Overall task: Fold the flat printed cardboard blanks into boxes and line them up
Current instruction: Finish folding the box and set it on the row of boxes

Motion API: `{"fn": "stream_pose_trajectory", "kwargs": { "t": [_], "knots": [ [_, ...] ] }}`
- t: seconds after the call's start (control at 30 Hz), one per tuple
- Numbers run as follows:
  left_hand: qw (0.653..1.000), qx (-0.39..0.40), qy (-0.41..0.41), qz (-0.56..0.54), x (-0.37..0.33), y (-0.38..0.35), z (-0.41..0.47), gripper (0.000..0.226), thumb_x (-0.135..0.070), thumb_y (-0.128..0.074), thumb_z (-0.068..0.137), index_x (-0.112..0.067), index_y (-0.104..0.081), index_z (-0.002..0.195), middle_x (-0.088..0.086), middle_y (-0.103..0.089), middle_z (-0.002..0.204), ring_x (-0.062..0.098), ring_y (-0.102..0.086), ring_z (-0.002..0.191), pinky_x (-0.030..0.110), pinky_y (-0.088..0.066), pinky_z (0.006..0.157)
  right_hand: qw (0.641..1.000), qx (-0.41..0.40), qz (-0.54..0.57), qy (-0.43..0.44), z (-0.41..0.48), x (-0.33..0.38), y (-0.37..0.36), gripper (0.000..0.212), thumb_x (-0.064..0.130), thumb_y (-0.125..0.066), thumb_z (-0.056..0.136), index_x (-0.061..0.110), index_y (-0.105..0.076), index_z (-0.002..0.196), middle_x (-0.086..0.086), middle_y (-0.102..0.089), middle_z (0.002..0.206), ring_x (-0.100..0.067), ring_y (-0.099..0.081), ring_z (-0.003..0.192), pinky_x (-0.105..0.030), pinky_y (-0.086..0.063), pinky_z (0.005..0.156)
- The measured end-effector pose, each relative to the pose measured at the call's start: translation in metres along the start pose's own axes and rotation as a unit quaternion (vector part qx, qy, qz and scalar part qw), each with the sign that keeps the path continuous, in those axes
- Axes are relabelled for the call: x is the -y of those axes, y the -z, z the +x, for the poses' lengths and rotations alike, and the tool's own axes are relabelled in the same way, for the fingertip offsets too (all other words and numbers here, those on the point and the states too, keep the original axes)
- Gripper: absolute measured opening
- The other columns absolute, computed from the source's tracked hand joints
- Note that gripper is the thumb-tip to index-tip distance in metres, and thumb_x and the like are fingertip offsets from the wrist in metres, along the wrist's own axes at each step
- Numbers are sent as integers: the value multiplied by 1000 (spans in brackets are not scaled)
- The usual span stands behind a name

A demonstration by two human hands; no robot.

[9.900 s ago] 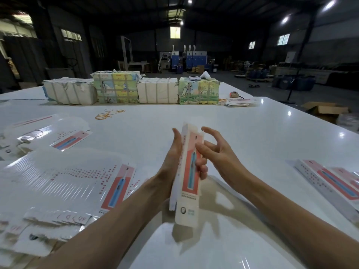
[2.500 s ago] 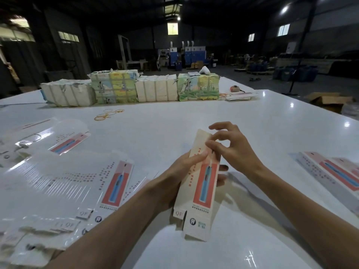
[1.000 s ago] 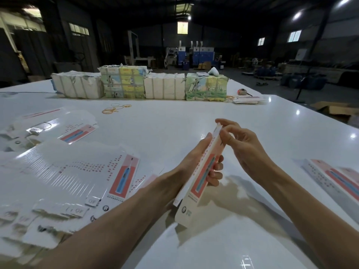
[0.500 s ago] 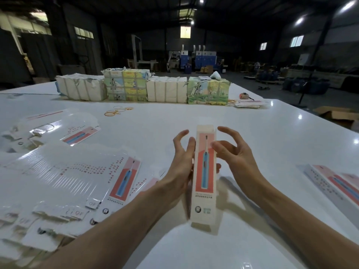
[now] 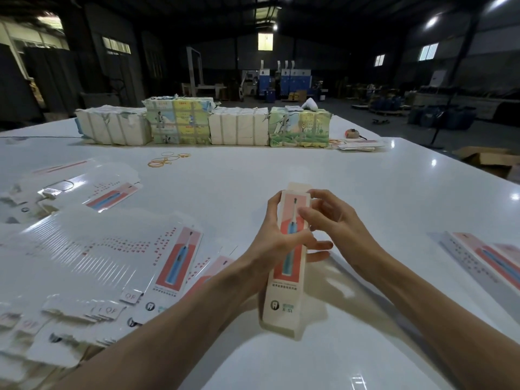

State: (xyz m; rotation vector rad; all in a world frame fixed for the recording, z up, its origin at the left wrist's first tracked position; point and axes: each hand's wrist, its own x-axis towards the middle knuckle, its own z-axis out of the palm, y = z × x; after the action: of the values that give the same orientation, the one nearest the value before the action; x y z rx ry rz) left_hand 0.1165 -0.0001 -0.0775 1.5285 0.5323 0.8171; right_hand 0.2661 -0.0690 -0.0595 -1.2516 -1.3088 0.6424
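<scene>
Standing nearly upright at frame centre, the printed box point(image 5: 289, 266) has its lower end close to the white counter point(image 5: 281, 170). The left hand point(image 5: 274, 240) wraps its fingers point(image 5: 320, 245) round the box's middle. The right hand point(image 5: 337, 223) pinches its upper right edge. Flat blanks point(image 5: 98, 249) fan across the lower left, and folded boxes point(image 5: 489, 263) lie at the right edge.

**Pink, red and blue on cream**

The tall cream cardboard box point(image 5: 284, 302) carries a pink-and-red panel with a blue toothbrush printed down it. The glossy white flat blanks point(image 5: 174, 257) show the same panel beside rows of red dots. On the shiny white table point(image 5: 253, 175) are yellow rubber bands point(image 5: 164, 161), white paper bundles point(image 5: 238, 125) and green-and-yellow illustrated bundles point(image 5: 299, 128).
</scene>
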Motion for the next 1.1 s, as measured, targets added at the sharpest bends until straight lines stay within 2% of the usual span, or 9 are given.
{"fn": "stream_pose_trajectory", "kwargs": {
  "t": [0.13, 0.27, 0.4, 0.5, 0.63, 0.73, 0.93, 1.0, 1.1],
  "knots": [
    [998, -3, 28, 53, -2, 0, -1, 91, -28, -83, 72, -41, -29, 145, 2, -65, 118, 17, -78, 90, 26, -63, 68, 999, 18, 15, -35, 1, -4, 0, 25, 35, -64, 103, 20, -64, 123, -8, -74, 107, -27, -75, 103, -44, -61, 96],
    [998, 4, 56, 13, -1, 1, 0, 79, -15, -83, 86, -36, -31, 142, 11, -67, 116, 29, -79, 90, 38, -66, 71, 998, 31, 20, -42, 0, -6, -2, 29, 41, -62, 103, 20, -63, 122, -2, -76, 105, -24, -76, 104, -31, -63, 87],
    [998, 9, 62, -2, -5, 3, -2, 82, -9, -80, 90, -43, -28, 142, 10, -66, 121, 31, -79, 92, 44, -66, 79, 1000, -11, 13, -17, 2, -5, -2, 32, 52, -48, 107, 28, -62, 125, 3, -75, 111, -21, -74, 105, -32, -62, 89],
    [997, 45, 58, -9, -9, 2, -4, 86, -7, -80, 88, -43, -26, 145, 12, -62, 127, 34, -78, 95, 44, -66, 79, 996, -74, 43, -35, 6, -7, 1, 26, 44, -48, 109, 35, -59, 131, 1, -76, 110, -25, -74, 103, -37, -64, 87],
    [996, 73, 49, -7, -9, -1, -7, 84, -4, -80, 89, -44, -30, 144, 7, -60, 125, 26, -79, 94, 34, -64, 70, 996, -55, 60, -43, 7, -6, 9, 23, 28, -55, 109, 20, -70, 124, -8, -78, 104, -37, -72, 99, -47, -62, 83],
    [997, 63, 42, 33, -9, -1, -8, 85, -8, -82, 89, -45, -29, 145, 3, -61, 125, 26, -77, 99, 36, -66, 75, 997, -69, 30, -18, 7, -5, 12, 20, 20, -59, 107, 18, -71, 122, -7, -78, 100, -35, -75, 91, -37, -64, 72],
    [996, 64, 51, 34, -9, -1, -7, 89, -16, -82, 83, -49, -26, 144, 8, -61, 125, 33, -77, 98, 45, -66, 83, 995, -66, -57, 52, 5, -2, 12, 23, 4, -51, 107, 14, -69, 116, 0, -79, 95, -29, -78, 89, -32, -64, 69],
    [996, 57, 45, 53, -8, 1, -6, 87, -15, -82, 87, -49, -26, 143, 7, -61, 124, 26, -78, 94, 38, -66, 78, 996, -48, -52, 46, 5, 1, 14, 25, 4, -48, 108, 14, -70, 116, -2, -78, 100, -28, -77, 95, -34, -65, 74],
    [996, 59, 44, 55, -6, 3, -6, 82, -14, -79, 91, -49, -25, 142, 3, -62, 122, 19, -79, 88, 27, -63, 67, 999, -33, -14, 11, 6, 6, 12, 23, 20, -50, 110, 11, -71, 113, -6, -76, 102, -32, -76, 99, -39, -65, 79]
  ]
}}
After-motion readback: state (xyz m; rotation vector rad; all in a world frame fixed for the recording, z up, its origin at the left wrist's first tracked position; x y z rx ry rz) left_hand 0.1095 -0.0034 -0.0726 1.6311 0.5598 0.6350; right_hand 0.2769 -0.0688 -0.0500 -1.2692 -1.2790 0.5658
